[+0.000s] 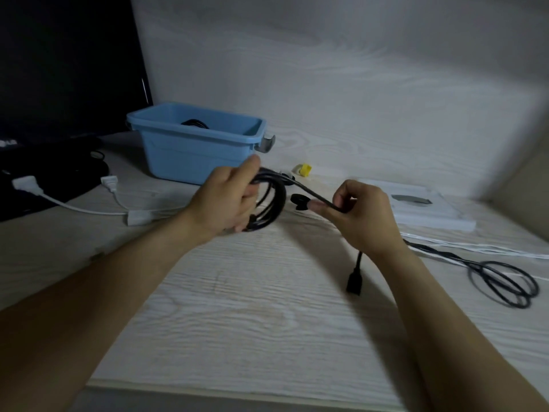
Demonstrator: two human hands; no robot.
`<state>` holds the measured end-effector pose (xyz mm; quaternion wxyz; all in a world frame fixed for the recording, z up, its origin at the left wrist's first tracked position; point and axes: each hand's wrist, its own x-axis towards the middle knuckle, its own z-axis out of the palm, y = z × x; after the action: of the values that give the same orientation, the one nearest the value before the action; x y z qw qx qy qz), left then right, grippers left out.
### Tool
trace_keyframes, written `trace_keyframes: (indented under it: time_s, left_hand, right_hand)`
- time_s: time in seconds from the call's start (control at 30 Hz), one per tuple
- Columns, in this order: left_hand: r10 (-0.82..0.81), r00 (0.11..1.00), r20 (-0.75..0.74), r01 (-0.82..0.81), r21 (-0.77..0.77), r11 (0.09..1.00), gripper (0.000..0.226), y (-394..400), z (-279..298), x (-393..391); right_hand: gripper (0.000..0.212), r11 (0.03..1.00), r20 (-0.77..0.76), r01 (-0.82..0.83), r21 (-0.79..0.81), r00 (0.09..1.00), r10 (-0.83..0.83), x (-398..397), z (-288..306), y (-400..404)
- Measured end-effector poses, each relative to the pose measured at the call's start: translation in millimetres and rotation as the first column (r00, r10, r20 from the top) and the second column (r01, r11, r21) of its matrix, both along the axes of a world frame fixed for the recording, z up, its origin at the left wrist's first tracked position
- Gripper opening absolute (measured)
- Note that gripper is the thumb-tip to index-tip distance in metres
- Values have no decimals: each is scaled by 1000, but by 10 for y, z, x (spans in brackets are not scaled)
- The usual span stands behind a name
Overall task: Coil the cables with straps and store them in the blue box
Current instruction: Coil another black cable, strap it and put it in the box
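A blue box [190, 150] stands far left on the pale, wood-grained bench [252, 292]. The coiled cable [271, 200] is black; left lies a white cord [89, 208]. A yellow piece [305, 170] sits beside the box.

Your desk [252, 307] is pale wood-grain laminate, matt, with a fine ridged texture, and the wall panel [341, 84] behind it has the same finish. The box [190, 156] looks like smooth blue plastic with a soft sheen and a grey clip [266, 143]. The cable [271, 203] you hold wears a black, rubbery, slightly glossy jacket. The white cord [86, 207] and its plugs look like smooth plastic. The monitor [65, 63] is dark and glossy.
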<state>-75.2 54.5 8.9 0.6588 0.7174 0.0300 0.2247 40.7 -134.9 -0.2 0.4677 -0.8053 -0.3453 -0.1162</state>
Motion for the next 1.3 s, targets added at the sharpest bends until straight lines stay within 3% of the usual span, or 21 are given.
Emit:
trace_keyframes:
  time_s: [0.2, 0.43, 0.57, 0.67, 0.8, 0.9, 0.97, 1.03, 1.1, 1.17, 1.3]
  left_hand:
    - [280, 959, 45, -259, -268, 928, 55, 105, -21, 60]
    - [457, 889, 22, -396, -461, 794, 51, 166, -5, 92]
    - [537, 844, 3, -450, -539, 712, 51, 239, 25, 95]
    - [619, 785, 4, -510, -564, 650, 48, 350, 88, 65]
    - [659, 751, -27, -522, -635, 569, 46, 448, 102, 47]
    - [678, 733, -52, -528, -671, 520, 46, 462, 83, 65]
    - [674, 736, -52, -532, -660, 530, 50, 473, 68, 82]
    - [643, 763, -59, -527, -633, 567, 54, 470, 33, 100]
    - [598, 799, -65, -509, -604, 613, 54, 454, 9, 119]
    - [521, 852, -56, -462, -547, 698, 53, 421, 24, 121]
    - [306, 952, 14, -284, -339, 897, 48, 280, 97, 66]
  right_hand:
    - [38, 976, 72, 161, -144, 986, -152, 120, -44, -17]
    - [10, 933, 41, 198, -301, 980, -195, 266, -100, -85]
    - [15, 913, -30, 269, -306, 956, -292, 319, -77, -211]
    - [12, 929, -76, 309, -203, 941, -330, 337, -54, -303]
    - [27, 913, -167, 407, 11, 901, -400, 376, -69, -316]
    - [23, 884, -351, 450, 123, 853, -386, 410, -48, -327]
    - [24, 920, -497, 360, 156, 833, -242, 387, -19, -358]
    - [36, 973, -612, 140, 181, 791, 0, 318, 14, -364]
    - [47, 968, -618, -41, 247, 763, 190, 246, 33, -313]
    - [52, 975, -539, -43, 219, 827, 158, 208, 26, -222]
    - [25, 981, -269, 136, 138, 959, -95, 180, -30, -81]
